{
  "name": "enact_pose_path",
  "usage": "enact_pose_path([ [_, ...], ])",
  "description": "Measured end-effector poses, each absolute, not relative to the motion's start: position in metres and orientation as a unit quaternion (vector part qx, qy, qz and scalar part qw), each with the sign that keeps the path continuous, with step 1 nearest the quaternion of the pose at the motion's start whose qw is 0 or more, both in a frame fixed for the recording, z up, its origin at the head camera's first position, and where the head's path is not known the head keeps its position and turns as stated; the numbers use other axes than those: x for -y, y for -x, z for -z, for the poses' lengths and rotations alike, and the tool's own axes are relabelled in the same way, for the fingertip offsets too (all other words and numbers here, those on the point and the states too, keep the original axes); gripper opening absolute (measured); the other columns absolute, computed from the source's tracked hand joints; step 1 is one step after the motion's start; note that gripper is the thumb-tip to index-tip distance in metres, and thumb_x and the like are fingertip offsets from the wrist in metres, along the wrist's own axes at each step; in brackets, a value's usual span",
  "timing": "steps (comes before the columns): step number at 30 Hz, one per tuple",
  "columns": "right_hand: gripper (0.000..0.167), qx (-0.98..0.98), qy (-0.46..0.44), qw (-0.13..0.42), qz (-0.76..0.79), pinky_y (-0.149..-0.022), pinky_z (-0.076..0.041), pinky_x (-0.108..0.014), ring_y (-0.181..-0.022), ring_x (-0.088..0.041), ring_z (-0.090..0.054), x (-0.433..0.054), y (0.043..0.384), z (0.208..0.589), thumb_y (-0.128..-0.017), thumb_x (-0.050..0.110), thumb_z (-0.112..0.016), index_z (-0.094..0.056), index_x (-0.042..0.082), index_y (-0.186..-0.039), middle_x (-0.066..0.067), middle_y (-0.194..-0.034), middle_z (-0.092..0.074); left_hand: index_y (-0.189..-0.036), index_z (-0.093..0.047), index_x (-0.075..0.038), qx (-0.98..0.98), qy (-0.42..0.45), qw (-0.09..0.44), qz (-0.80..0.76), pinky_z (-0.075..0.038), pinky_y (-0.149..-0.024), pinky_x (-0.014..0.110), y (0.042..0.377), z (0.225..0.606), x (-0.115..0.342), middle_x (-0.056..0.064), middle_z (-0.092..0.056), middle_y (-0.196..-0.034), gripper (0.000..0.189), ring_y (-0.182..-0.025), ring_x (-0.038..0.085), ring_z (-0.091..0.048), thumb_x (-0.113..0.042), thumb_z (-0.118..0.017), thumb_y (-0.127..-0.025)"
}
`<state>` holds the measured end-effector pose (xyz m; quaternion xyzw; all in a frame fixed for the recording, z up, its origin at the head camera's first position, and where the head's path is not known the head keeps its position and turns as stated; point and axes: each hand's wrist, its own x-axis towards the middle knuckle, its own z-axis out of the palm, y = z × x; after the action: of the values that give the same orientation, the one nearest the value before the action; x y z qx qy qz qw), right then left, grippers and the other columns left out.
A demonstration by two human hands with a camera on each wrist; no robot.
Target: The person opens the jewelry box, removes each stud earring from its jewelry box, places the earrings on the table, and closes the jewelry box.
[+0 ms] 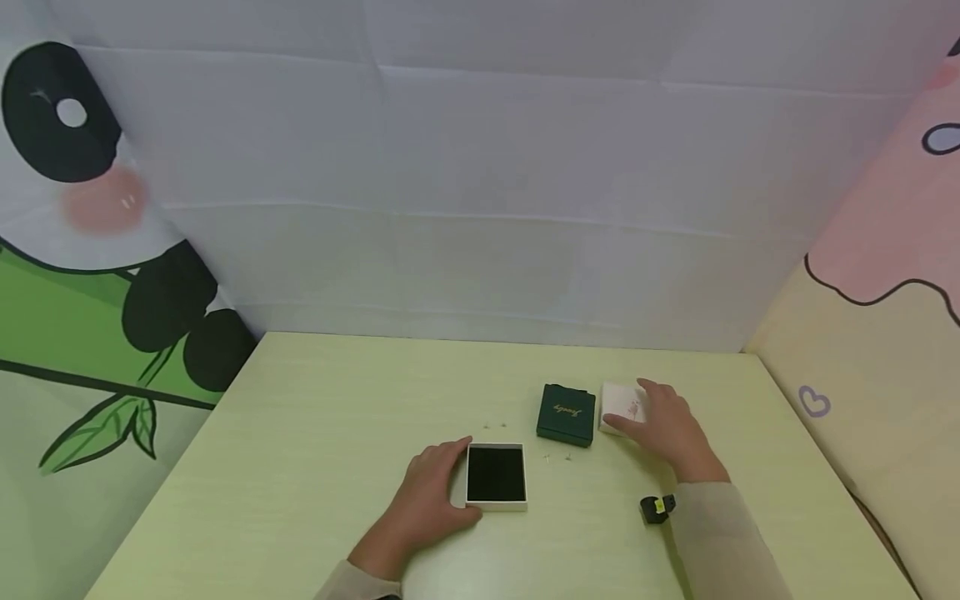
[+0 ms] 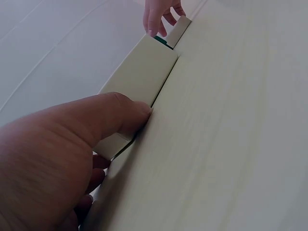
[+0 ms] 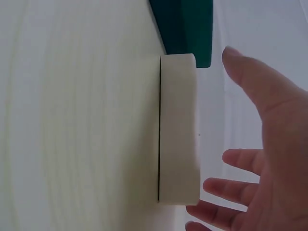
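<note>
A shallow white box [image 1: 497, 506] with a black lining lies on the table before me. My left hand [image 1: 429, 498] grips it by its left end, thumb [image 2: 130, 114] on the front wall and fingers round the back corner. Farther right lies a white lid-like box [image 1: 621, 402] with a faint pink print on top. Over its right part hovers my right hand [image 1: 667, 427], thumb and fingers spread apart. In the right wrist view a gap shows between the thumb [image 3: 245, 72] and that box's cream side [image 3: 179, 130]. A dark green jewelry pouch or box [image 1: 566, 415] with gold lettering sits beside it.
Several tiny shiny pieces [image 1: 568, 457] lie scattered on the pale yellow table [image 1: 360, 392] between the boxes. A small black object with a yellow mark [image 1: 656, 509] is by my right sleeve. A white cloth wall [image 1: 480, 208] stands behind, with printed walls either side.
</note>
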<state>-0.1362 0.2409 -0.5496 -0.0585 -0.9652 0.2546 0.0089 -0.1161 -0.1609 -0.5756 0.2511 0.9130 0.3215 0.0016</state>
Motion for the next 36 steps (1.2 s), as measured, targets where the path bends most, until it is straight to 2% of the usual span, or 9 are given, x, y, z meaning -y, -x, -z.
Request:
enact_pose_path([
  [10, 0.127, 0.973, 0.054, -0.008, -0.223, -0.097, -0.045, -0.067, -0.128, -0.05, -0.045, -0.234, 0.145, 0.555, -0.071, 0.083, -0.072, -0.029, 0.005, -0.161, -0.03, -0.152, -0.035, -0.153, -0.047, -0.013, -0.912, -0.258, -0.002, -0.318, -0.034, -0.112, 0.051, 0.115, 0.577, 0.163, -0.001, -0.055, -0.143, 0.092, -0.131, 0.024, -0.048, -0.03, -0.085, -0.071],
  [16, 0.12, 0.976, 0.057, -0.027, -0.211, -0.094, -0.046, -0.066, -0.127, -0.047, -0.045, -0.234, 0.147, 0.558, -0.07, 0.075, -0.079, -0.032, 0.012, -0.161, -0.026, -0.152, -0.038, -0.152, -0.046, -0.012, -0.911, -0.261, 0.004, -0.32, -0.034, -0.111, 0.053, 0.114, 0.576, 0.164, 0.0, -0.055, -0.144, 0.091, -0.131, 0.025, -0.047, -0.03, -0.084, -0.072],
  [25, 0.105, 0.979, 0.038, -0.024, -0.197, -0.085, -0.05, -0.058, -0.118, -0.042, -0.05, -0.232, 0.146, 0.561, -0.073, 0.063, -0.084, -0.044, 0.009, -0.155, -0.022, -0.139, -0.051, -0.152, -0.047, -0.012, -0.911, -0.262, 0.0, -0.319, -0.034, -0.111, 0.052, 0.112, 0.577, 0.168, 0.0, -0.056, -0.143, 0.091, -0.13, 0.024, -0.048, -0.029, -0.084, -0.071],
  [36, 0.106, 0.98, 0.031, -0.025, -0.194, -0.081, -0.053, -0.054, -0.104, -0.037, -0.057, -0.232, 0.143, 0.559, -0.068, 0.065, -0.087, -0.05, 0.005, -0.148, -0.023, -0.131, -0.055, -0.153, -0.046, -0.013, -0.912, -0.266, 0.0, -0.311, -0.035, -0.111, 0.051, 0.111, 0.581, 0.172, -0.001, -0.055, -0.143, 0.092, -0.13, 0.023, -0.048, -0.031, -0.084, -0.072],
])
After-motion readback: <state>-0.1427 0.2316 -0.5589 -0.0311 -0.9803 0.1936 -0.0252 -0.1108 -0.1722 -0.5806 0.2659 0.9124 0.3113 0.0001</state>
